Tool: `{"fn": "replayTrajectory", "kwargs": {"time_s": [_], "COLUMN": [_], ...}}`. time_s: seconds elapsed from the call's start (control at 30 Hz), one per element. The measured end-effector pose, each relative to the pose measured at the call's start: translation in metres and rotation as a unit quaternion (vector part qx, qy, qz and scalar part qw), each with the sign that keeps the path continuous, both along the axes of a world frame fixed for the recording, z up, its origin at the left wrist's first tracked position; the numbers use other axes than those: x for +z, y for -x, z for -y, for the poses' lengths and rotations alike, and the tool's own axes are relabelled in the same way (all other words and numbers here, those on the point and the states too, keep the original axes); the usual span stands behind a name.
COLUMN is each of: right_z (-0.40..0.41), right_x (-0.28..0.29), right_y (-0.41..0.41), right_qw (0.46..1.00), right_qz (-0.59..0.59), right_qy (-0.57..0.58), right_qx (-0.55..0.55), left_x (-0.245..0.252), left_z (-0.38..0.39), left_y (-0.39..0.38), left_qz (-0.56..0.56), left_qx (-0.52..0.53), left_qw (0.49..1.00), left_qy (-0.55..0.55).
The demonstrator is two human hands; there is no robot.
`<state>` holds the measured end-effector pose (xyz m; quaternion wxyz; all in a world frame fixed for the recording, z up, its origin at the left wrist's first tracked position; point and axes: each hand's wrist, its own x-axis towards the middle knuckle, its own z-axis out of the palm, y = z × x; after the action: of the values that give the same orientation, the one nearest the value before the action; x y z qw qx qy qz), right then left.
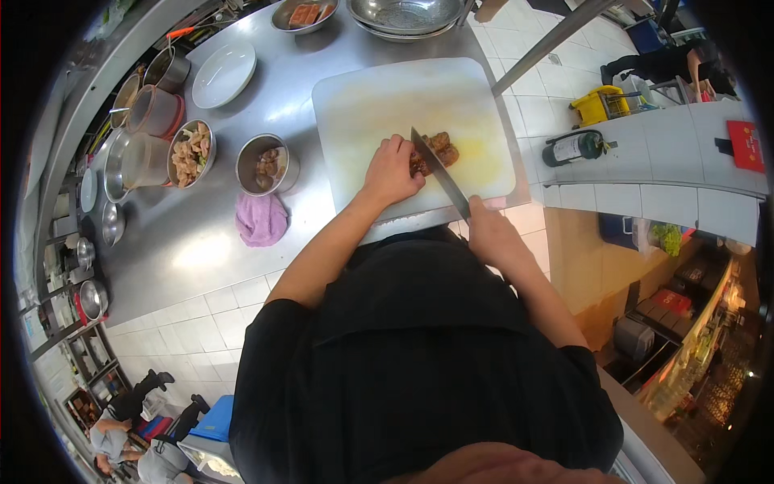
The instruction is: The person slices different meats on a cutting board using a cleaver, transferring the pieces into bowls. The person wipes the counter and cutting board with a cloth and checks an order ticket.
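Note:
On a white cutting board (369, 103) lies a piece of browned cooked meat (446, 149). A long-bladed kitchen knife (444, 178) crosses it at a slant, with its tip pointing away from me. The handle is in my right hand (497, 235), close to the board's near right corner. My left hand (394, 169) presses on the meat just left of the blade, fingertips curled against it. Part of the meat is hidden under the fingers and the blade. Yellowish juice stains the board to the right of the meat.
Left of the board are a steel pot (290, 172) with meat pieces, a purple cloth (261, 220), a bowl of pale meat pieces (192, 154) and a white plate (224, 75). Steel bowls (405, 15) stand behind. A metal post (544, 51) rises at the far right corner.

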<state>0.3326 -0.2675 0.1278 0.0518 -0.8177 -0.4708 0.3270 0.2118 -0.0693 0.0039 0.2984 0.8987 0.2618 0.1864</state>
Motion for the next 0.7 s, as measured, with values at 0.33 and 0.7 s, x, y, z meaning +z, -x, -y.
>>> {"fn": "replayTrajectory", "kwargs": {"time_s": [0.33, 0.7], "right_z": [-0.043, -0.018], "right_x": [-0.062, -0.022], "right_y": [-0.004, 0.028], "right_qw": [0.997, 1.000], "right_qz": [0.014, -0.008], "right_qy": [-0.076, -0.015], "right_qx": [-0.014, 0.003], "left_x": [-0.001, -0.004], "left_z": [-0.008, -0.004], "left_y": [0.007, 0.019], "left_qz": [0.037, -0.009], "left_qx": [-0.029, -0.022], "left_qw": [0.998, 0.998], "left_qy": [0.036, 0.060]}}
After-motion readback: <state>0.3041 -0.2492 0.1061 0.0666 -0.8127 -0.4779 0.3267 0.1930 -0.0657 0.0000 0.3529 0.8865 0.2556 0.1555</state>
